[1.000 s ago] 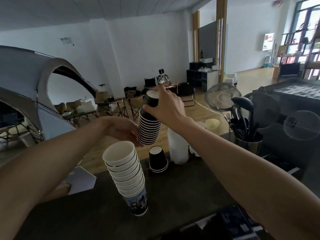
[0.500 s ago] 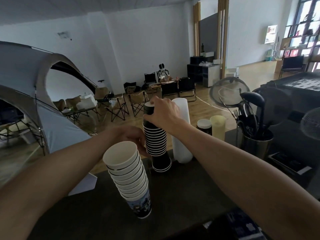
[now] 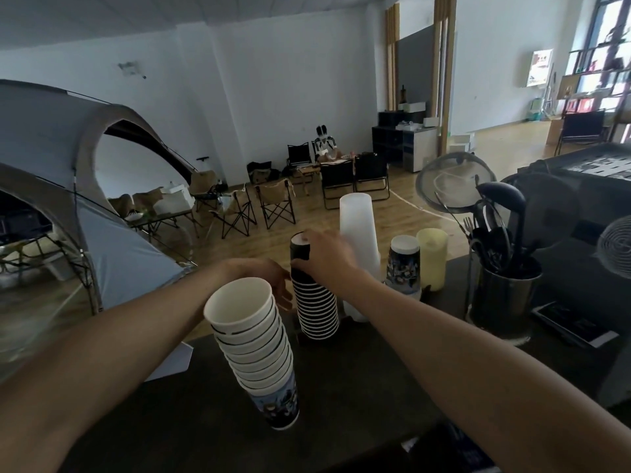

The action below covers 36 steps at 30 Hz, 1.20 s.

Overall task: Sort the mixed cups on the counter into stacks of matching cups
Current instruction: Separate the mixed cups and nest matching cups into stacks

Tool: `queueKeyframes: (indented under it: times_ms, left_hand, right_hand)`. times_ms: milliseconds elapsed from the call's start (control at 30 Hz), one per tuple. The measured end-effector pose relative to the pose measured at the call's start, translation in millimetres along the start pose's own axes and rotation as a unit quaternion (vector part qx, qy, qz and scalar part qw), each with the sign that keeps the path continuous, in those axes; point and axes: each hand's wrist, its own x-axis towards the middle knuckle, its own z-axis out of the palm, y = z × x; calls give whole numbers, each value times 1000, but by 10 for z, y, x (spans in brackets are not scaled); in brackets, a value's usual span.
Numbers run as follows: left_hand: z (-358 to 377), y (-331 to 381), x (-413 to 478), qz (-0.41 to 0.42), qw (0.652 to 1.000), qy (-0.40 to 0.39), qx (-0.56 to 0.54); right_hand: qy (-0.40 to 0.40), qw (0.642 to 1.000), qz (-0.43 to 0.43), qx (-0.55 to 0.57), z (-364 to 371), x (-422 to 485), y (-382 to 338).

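A: Dark counter (image 3: 358,397), open room behind with a tent and folding chairs. What changed over the last second?

B: The black cup stack (image 3: 316,302) was held in the air above a lone black cup; it is now lowered over that cup, base at counter level. That cup is no longer visible, so I judge it nested into the stack.

A: Hands?

B: Right hand (image 3: 326,256) is curled around the stack's upper part, fingers closed on it. Left hand (image 3: 269,278) is at the stack's left side; it is half hidden behind the white cup stack (image 3: 254,346), so I cannot tell whether it grips.

A: Orientation?

B: Black stack: long axis near vertical, closed bottoms up, mouths down. White stack: mouths up, leaning left, nearer the camera. A tall frosted stack (image 3: 358,240) stands just right of the black one.

A: Task meaning?

B: Black cups look consolidated; a printed cup (image 3: 404,264) and yellow cup (image 3: 432,257) remain further right.
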Motion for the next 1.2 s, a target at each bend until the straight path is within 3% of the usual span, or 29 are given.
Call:
queueKeyframes:
  times_ms: [67,133,233,367,467,600,700,800,867,1000,1200]
  left_hand:
    - [199,153,-421,10,999,24,-31]
    - [200,203,-540,32,999,-10,-39]
    - [142,175,-688,52,999,0,-16]
    - [46,115,-1024,113,985,73,104]
    - [-9,44,-1377,156,952,153,217]
    - [10,-5,-1837,201,943,219,149]
    - [95,-86,-2124,254,920,246,170]
    - [265,-222,-2257,238,912,191,275]
    - [358,-285,-2280,220,901,197,319]
    - [368,-389,-2341,242,900,201,301]
    - [84,-313,-2591,293,913,175,225]
  right_hand:
    - [-3,1000,4,-1,-3,-10,-7]
    - [3,1000,6,9,-29,-21,-18]
    - [61,998,-17,-5,-164,-75,-22]
    - [133,990,-34,40,-343,-365,114]
    - [8,995,13,96,-234,-690,274]
    - [-237,952,56,187,166,-1115,313]
    - [-281,935,64,208,490,-1333,177]
    - [-270,934,64,227,779,-1471,38]
    - [-262,937,58,222,922,-1553,-3]
    - [-237,937,55,251,990,-1715,68]
    - [-147,883,106,432,367,-1864,491]
